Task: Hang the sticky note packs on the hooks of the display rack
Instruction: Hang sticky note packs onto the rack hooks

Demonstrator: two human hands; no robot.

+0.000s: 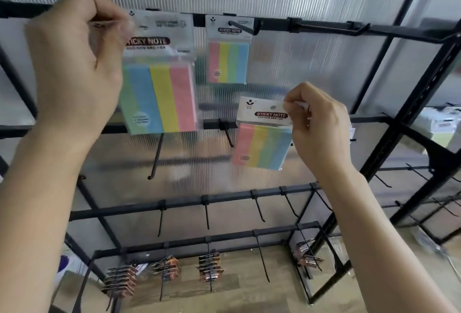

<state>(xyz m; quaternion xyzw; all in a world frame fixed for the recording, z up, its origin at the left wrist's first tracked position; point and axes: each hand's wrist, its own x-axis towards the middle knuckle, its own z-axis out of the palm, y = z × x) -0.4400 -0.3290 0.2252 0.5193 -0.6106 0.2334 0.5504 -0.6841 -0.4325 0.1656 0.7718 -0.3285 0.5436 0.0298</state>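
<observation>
Grip on both sides: left hand (74,58) pinches header of large clear-bagged blue, yellow and pink sticky note pack (159,88) against black top rail (324,26), its hook likely hidden behind; right hand (321,128) pinches smaller striped pack (264,143), long axis vertical, free black hook (360,30) at its one o'clock.

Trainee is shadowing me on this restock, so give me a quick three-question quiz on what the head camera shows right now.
1. True or false: the sticky note pack in the right hand already hangs on a hook.
2. How many packs hang on the top rail with no hand on them? A none, B one, C three.
3. Fill in: the ___ hand holds its pack higher.

Key: 1 false, its hang hole is empty. 2 B, the hung pack. 3 left: the left hand holds the left pack up by the rail.
</observation>
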